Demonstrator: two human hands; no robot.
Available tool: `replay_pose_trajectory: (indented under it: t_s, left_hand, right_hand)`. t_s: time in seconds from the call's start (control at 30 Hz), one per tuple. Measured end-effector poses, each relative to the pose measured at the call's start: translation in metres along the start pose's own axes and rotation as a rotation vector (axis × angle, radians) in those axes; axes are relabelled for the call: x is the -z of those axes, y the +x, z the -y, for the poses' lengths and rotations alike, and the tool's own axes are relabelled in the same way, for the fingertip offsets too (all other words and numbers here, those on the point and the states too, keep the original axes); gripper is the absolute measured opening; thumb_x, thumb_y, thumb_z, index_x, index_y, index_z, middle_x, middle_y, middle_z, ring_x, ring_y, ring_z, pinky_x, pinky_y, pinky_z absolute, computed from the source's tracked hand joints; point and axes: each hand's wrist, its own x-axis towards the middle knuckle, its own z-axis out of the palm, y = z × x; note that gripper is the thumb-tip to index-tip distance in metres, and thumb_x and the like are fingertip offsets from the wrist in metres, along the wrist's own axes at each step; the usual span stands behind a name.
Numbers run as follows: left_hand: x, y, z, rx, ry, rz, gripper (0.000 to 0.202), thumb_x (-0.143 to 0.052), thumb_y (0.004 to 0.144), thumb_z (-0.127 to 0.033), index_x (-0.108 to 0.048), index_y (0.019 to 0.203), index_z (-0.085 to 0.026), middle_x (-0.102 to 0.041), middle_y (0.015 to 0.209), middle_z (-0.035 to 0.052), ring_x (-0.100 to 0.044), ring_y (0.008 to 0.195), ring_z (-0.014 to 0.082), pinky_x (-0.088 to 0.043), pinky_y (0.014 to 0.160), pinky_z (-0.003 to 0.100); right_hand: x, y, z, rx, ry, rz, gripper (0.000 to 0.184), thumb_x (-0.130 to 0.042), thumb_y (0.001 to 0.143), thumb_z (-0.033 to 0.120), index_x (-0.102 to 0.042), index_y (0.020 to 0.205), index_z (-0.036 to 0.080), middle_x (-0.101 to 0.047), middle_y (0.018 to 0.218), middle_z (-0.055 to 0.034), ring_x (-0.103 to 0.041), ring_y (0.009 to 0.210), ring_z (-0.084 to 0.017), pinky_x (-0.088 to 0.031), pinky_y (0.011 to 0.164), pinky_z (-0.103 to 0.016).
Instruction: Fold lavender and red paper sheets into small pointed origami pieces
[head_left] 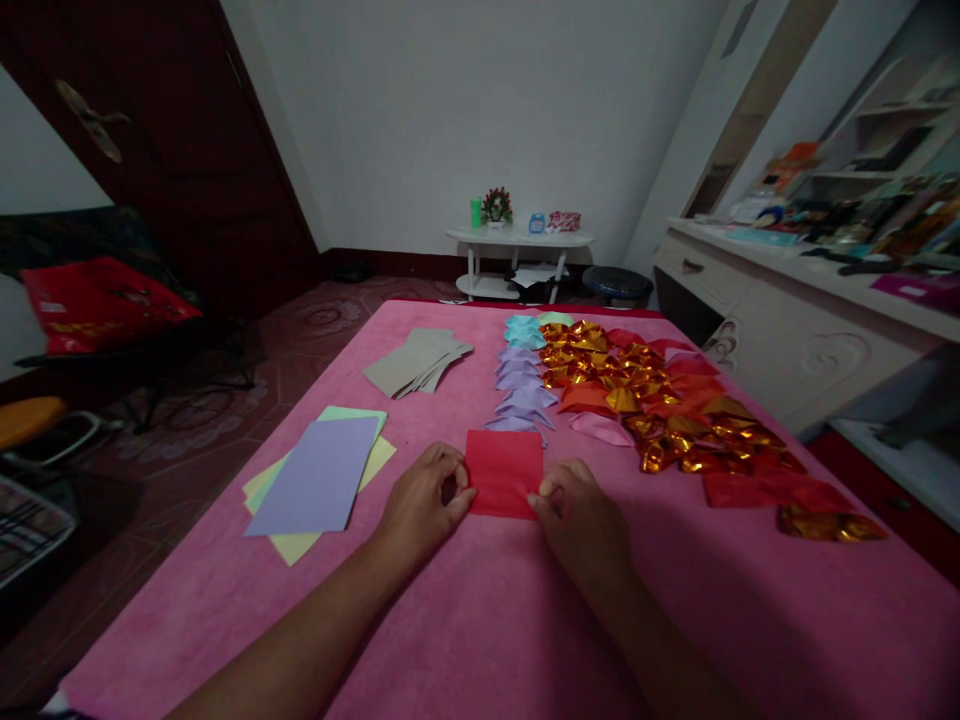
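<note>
A red sheet of paper [504, 465], with a crease running across it, is held between both hands over the pink cloth. My left hand [431, 490] pinches its left edge between thumb and fingers. At the lower right edge, my right hand [581, 515] grips the same sheet in a pinch. Just beyond the sheet stands a row of folded lilac paper pieces [521, 385]. To the right lie shiny gold folded pieces [600, 355], mixed with red and orange ones [589, 398].
Left on the pink-covered table [420, 620] are a lilac, green and yellow paper stack [315, 475] and grey sheets [420, 360]. A small white side table [517, 238] stands by the far wall. A cluttered white dresser [795, 290] runs along the right.
</note>
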Motion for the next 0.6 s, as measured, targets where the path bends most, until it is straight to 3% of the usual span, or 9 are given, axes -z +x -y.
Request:
replay_pose_trajectory:
  t_s: [0.03, 0.13, 0.27, 0.43, 0.6]
  left_hand:
    - [0.000, -0.001, 0.001, 0.009, 0.031, -0.022, 0.008, -0.063, 0.074, -0.022, -0.057, 0.078, -0.018, -0.060, 0.090, 0.0046, -0.058, 0.080, 0.0181, -0.045, 0.070, 0.029]
    - [-0.001, -0.001, 0.003, 0.046, 0.079, -0.075, 0.034, -0.070, 0.071, -0.030, -0.056, 0.100, -0.019, -0.061, 0.096, 0.0059, -0.058, 0.087, 0.0215, -0.045, 0.077, 0.034]
    - [-0.006, 0.001, 0.004, 0.058, 0.052, -0.081, 0.058, -0.077, 0.063, -0.038, -0.052, 0.112, -0.020, -0.063, 0.103, 0.0061, -0.058, 0.092, 0.0229, -0.045, 0.080, 0.035]
    - [-0.009, 0.003, 0.007, 0.098, -0.099, -0.075, 0.064, -0.078, 0.062, -0.039, -0.050, 0.117, -0.022, -0.062, 0.084, 0.0000, -0.057, 0.073, 0.0160, -0.043, 0.065, 0.027]
    - [-0.010, 0.004, 0.002, 0.153, -0.493, -0.073, 0.060, -0.075, 0.066, -0.028, -0.049, 0.118, -0.018, -0.048, 0.064, -0.0072, -0.048, 0.055, 0.0085, -0.036, 0.054, 0.020]
  right_hand:
    - [-0.001, 0.000, -0.001, -0.003, 0.023, -0.019, 0.005, -0.058, 0.076, 0.023, -0.054, 0.079, 0.021, -0.060, 0.091, -0.0009, -0.058, 0.075, -0.016, -0.035, 0.059, -0.025]
    - [-0.002, 0.002, -0.002, -0.028, 0.127, -0.045, 0.030, -0.060, 0.072, 0.022, -0.053, 0.102, 0.023, -0.064, 0.100, -0.0014, -0.060, 0.082, -0.017, -0.039, 0.064, -0.026]
    - [-0.004, 0.004, -0.005, -0.114, 0.270, -0.029, 0.043, -0.063, 0.069, 0.028, -0.053, 0.110, 0.026, -0.067, 0.090, 0.0030, -0.060, 0.064, -0.014, -0.040, 0.059, -0.026]
    - [-0.012, 0.006, -0.007, -0.120, 0.669, -0.043, 0.047, -0.067, 0.065, 0.032, -0.054, 0.109, 0.022, -0.061, 0.065, 0.0051, -0.055, 0.053, -0.013, -0.038, 0.051, -0.024]
    - [-0.018, 0.010, -0.003, -0.155, 1.043, -0.104, 0.056, -0.073, 0.062, 0.035, -0.049, 0.110, 0.017, -0.056, 0.062, 0.0051, -0.048, 0.048, -0.011, -0.038, 0.049, -0.024]
